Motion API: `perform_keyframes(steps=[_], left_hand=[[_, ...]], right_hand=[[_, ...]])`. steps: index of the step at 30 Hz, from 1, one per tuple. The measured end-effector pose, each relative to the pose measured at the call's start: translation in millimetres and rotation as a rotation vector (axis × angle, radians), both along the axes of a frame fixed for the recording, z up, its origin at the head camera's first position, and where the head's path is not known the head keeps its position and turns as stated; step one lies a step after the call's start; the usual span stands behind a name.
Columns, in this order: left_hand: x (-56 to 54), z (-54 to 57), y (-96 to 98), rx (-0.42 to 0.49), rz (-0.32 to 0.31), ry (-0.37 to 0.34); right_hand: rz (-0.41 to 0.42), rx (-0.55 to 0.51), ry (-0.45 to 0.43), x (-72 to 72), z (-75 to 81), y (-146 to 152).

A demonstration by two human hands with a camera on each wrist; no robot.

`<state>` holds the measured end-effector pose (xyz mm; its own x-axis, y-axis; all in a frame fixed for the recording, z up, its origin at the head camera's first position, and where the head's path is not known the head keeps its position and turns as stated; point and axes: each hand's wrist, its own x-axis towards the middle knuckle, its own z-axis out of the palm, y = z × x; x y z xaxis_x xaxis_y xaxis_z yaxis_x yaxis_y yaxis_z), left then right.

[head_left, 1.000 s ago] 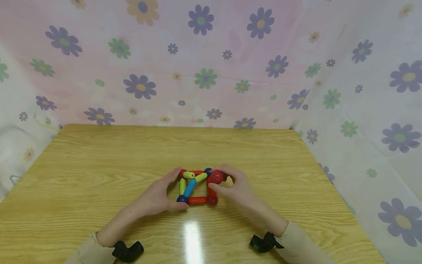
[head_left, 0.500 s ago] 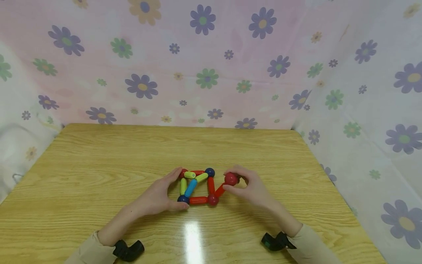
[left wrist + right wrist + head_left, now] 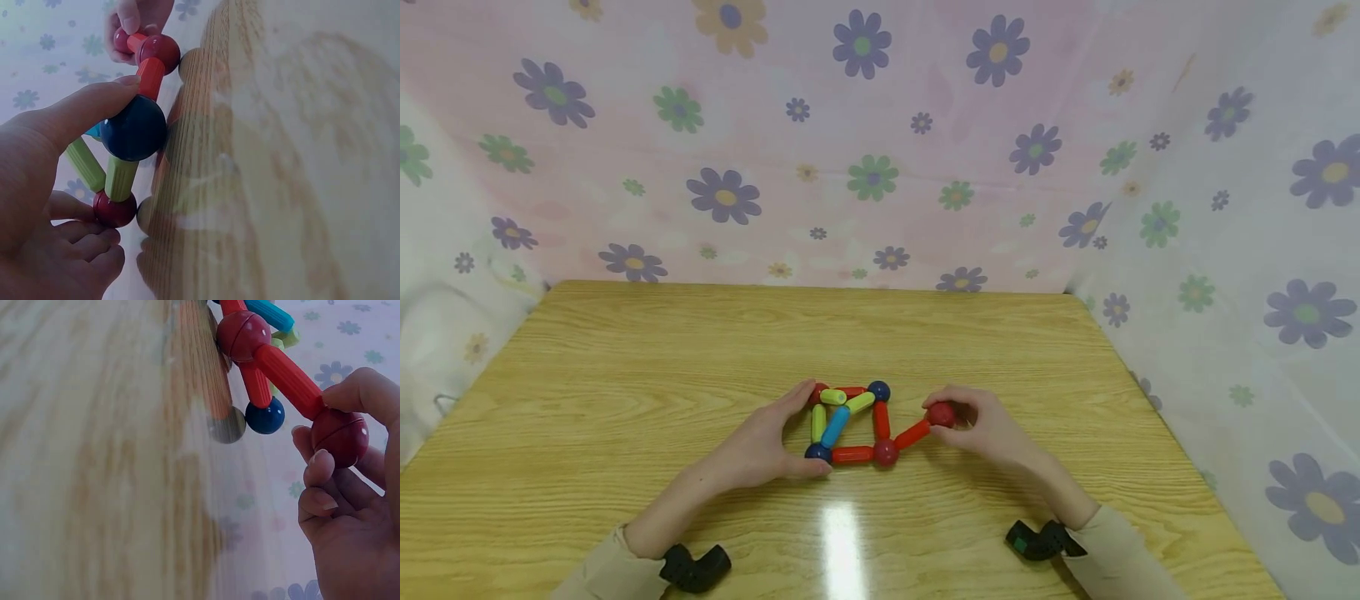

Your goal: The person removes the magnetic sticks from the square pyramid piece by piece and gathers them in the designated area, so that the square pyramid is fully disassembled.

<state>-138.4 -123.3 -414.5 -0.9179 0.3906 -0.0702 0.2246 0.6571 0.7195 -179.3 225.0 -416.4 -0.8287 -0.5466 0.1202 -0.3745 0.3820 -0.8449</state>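
Note:
On the wooden table lies a four-sided frame of magnetic building sticks and balls. Its corners are a red ball (image 3: 886,452), a dark blue ball (image 3: 878,391), a second blue ball (image 3: 134,128) and a red ball (image 3: 115,209). Yellow and blue sticks (image 3: 835,427) slant up from it. My left hand (image 3: 758,442) holds the frame's left side, thumb at the near blue ball and fingers at the far red one. From the near right corner a red stick (image 3: 290,382) runs out and upward to another red ball (image 3: 340,437), which my right hand (image 3: 981,421) pinches between thumb and fingers.
The wooden tabletop (image 3: 662,358) reaches back to a flowered cloth (image 3: 805,150) that hangs behind and along both sides. Black wrist devices (image 3: 696,568) sit at both sleeve cuffs. A bright light reflection shows on the near table.
My right hand has moved right and slightly down with the red ball, swinging its red stick outward from beside the frame's right side. My left hand stays in place.

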Motion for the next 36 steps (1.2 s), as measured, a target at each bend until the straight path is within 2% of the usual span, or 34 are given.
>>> perform_keyframes(steps=[11, 21, 31, 36], left_hand=[[0.3, -1.2, -0.2, 0.015, 0.009, -0.024], [0.5, -1.2, 0.0, 0.023, 0.01, -0.031], [0.2, -1.7, 0.6, 0.03, 0.01, -0.04], [0.3, -0.3, 0.9, 0.026, 0.01, -0.035]], right_hand=[[0.002, 0.04, -0.064, -1.7, -1.0, 2.2], [-0.041, 0.069, -0.016, -3.3, -9.8, 2.4], [-0.108, 0.039, -0.029, -8.4, -15.6, 6.8], [-0.123, 0.057, -0.031, -16.2, -11.9, 10.3]])
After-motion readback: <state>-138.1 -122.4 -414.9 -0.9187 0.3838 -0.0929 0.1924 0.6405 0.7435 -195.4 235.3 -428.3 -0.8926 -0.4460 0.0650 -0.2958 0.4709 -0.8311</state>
